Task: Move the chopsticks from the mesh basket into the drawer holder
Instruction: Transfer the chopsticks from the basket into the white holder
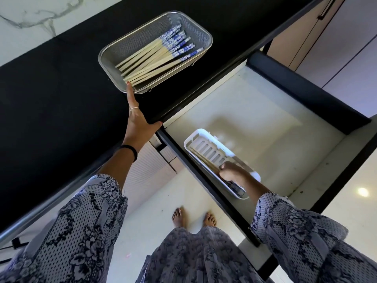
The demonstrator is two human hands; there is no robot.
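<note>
A metal mesh basket point(114, 50) sits on the black counter and holds several bamboo chopsticks point(155, 56) with blue-and-white patterned tops. My left hand point(136, 121) lies flat on the counter, fingers spread, one fingertip touching the basket's near rim. In the open drawer point(265, 111) lies a white slotted holder point(206, 146). My right hand point(234, 172) is inside the holder, closed on a few chopsticks point(204, 160) that lie along its left side; their patterned tops show under my wrist.
The black counter point(61, 88) runs along the left with a marble wall behind it. The drawer's dark front panel point(306, 88) juts to the right. My bare feet point(193, 217) stand on the pale floor below the drawer's edge.
</note>
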